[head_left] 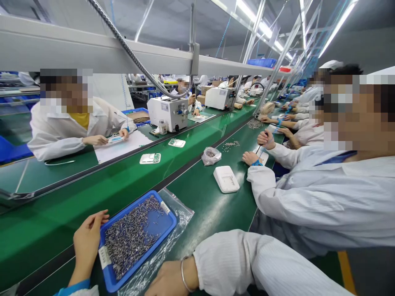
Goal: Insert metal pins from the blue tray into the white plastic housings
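Observation:
At the lower left, my left hand (88, 238) is beside the far left corner of a blue tray (170, 228). Its fingers stretch out along the tray's edge with nothing visible in them; whether they touch the rim I cannot tell. Many small metal screws (129, 232) cover much of the tray floor, which shows bare toward its far right side. Under the tray lies a clear plastic bag (182, 211). My right hand (169, 279), with a silver bangle at the wrist, reaches over the bag near the tray's front side. The bottom of the picture cuts off its fingers.
Ahead on the green bench stand a white device housing (226, 179) and a bag of small parts (211, 156). White panels (150, 158) lie on the green conveyor belt (129, 176). A co-worker (296, 197) sits close on the right, holding a tool; another person works across the belt.

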Available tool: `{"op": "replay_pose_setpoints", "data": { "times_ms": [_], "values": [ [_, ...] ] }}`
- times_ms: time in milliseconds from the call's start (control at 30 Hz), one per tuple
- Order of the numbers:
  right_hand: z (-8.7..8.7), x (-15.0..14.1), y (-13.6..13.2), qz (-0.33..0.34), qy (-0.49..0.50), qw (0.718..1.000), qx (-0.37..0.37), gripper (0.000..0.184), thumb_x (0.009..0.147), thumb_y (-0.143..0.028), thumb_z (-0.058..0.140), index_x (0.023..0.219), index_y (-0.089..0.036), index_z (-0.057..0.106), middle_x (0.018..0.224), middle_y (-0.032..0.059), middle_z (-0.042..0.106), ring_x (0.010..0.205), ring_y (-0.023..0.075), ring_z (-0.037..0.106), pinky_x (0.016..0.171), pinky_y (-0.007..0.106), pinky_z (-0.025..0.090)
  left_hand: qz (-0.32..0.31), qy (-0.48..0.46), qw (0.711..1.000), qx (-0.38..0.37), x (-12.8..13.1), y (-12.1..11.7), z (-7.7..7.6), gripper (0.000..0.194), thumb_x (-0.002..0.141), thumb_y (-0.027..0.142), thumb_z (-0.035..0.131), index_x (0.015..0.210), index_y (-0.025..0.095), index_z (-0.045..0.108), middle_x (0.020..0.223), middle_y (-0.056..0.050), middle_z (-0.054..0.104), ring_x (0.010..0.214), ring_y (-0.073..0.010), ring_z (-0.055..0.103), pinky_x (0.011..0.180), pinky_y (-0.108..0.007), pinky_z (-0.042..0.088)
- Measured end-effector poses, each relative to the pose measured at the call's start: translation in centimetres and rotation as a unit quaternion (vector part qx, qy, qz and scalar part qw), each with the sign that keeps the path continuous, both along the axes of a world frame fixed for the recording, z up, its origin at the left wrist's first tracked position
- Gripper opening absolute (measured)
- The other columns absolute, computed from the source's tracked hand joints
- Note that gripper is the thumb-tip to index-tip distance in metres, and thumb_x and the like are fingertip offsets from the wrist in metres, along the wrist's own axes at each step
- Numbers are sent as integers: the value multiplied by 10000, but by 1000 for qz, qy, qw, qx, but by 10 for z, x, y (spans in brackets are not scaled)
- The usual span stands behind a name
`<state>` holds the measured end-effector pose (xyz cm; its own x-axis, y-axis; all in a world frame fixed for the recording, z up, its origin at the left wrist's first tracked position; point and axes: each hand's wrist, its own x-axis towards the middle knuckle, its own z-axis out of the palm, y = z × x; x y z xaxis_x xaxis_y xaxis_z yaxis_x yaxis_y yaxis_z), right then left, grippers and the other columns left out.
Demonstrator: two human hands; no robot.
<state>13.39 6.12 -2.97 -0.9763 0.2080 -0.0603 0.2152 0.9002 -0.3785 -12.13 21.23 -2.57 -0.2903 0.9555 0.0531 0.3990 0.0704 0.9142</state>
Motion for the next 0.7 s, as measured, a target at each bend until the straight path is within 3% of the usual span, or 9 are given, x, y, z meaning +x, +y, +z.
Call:
{"op": "replay_pose_setpoints", "data": {
  "times_ms": [167, 400, 533, 700],
  "values": [
    [9, 2, -2, 4, -18, 1000, -22, 65, 913, -254, 615, 961, -283, 648, 987, -31, 682, 758, 51, 621, 447, 166, 324, 31, -44, 998, -20, 4, -2, 4, 449, 665, 582, 693, 921, 215, 725, 901, -21, 735, 833, -211, 698, 789, -328, 539],
    [7, -3, 0, 16, -12, 999, -31, 54, 922, -307, 621, 944, -284, 665, 944, -24, 669, 713, 48, 606, 449, 167, 314, 66, -91, 994, 4, 8, -4, 8, 549, 462, 543, 838, 858, 194, 686, 899, -21, 726, 823, -211, 697, 794, -346, 553],
    [9, -3, -2, 19, 3, 1000, -18, 92, 924, -367, 635, 965, -295, 676, 897, -23, 667, 671, 45, 595, 429, 177, 288, 73, -82, 994, 7, 9, -4, 10, 537, 432, 525, 859, 813, 194, 675, 861, -21, 721, 838, -225, 692, 771, -352, 551],
    [12, 1, -11, -6, 49, 999, 6, 243, 951, -401, 590, 1176, -327, 647, 834, -32, 651, 696, 54, 601, 436, 191, 289, 73, -50, 996, -9, 11, -8, 16, 534, 455, 535, 871, 819, 193, 683, 819, -9, 711, 804, -196, 670, 735, -321, 527]
  ]
}}
